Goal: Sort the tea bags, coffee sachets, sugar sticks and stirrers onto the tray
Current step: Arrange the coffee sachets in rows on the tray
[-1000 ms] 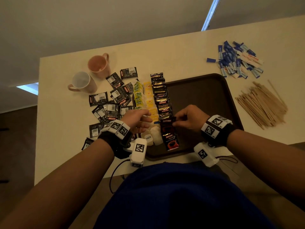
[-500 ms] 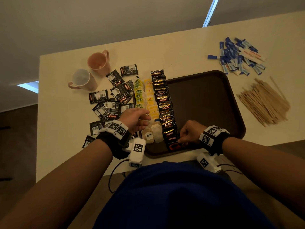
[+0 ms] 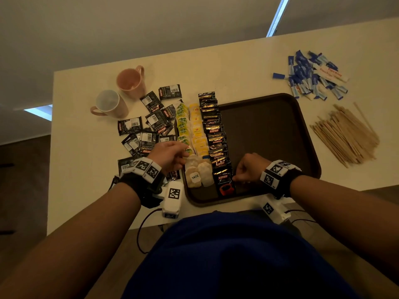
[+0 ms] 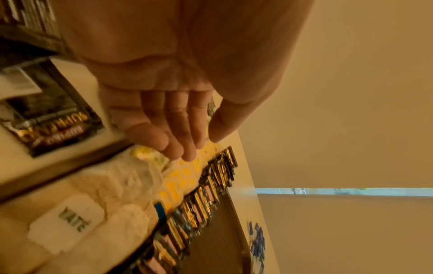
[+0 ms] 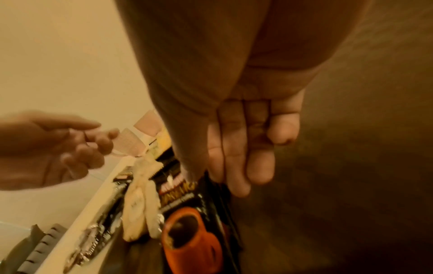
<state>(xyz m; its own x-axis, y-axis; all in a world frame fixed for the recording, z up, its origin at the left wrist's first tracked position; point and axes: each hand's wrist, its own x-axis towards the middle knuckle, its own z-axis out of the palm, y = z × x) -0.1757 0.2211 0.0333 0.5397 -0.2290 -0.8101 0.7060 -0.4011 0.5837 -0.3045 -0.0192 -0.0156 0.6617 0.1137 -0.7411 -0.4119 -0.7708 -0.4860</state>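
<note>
A dark brown tray (image 3: pixel 269 137) holds columns of green and yellow tea bags (image 3: pixel 198 134), plain tea bags (image 3: pixel 198 175) and a row of black coffee sachets (image 3: pixel 213 130). The nearest coffee sachet (image 3: pixel 224 183) (image 5: pixel 185 231), printed with a red cup, lies flat at the row's near end. My right hand (image 3: pixel 237 178) (image 5: pixel 211 179) pinches its right edge, thumb on top. My left hand (image 3: pixel 172 155) (image 4: pixel 194 146) hovers over the tea bags with relaxed fingers and holds nothing.
Loose black sachets (image 3: pixel 149 126) lie scattered on the table left of the tray. A pink mug (image 3: pixel 129 80) and a white mug (image 3: pixel 110 103) stand behind them. Blue sugar sticks (image 3: pixel 311 76) and wooden stirrers (image 3: pixel 345 134) lie in piles to the right of the tray.
My right hand brought a coffee sachet from mid-row toward me and laid it at the row's near end. The left hand has barely moved.
</note>
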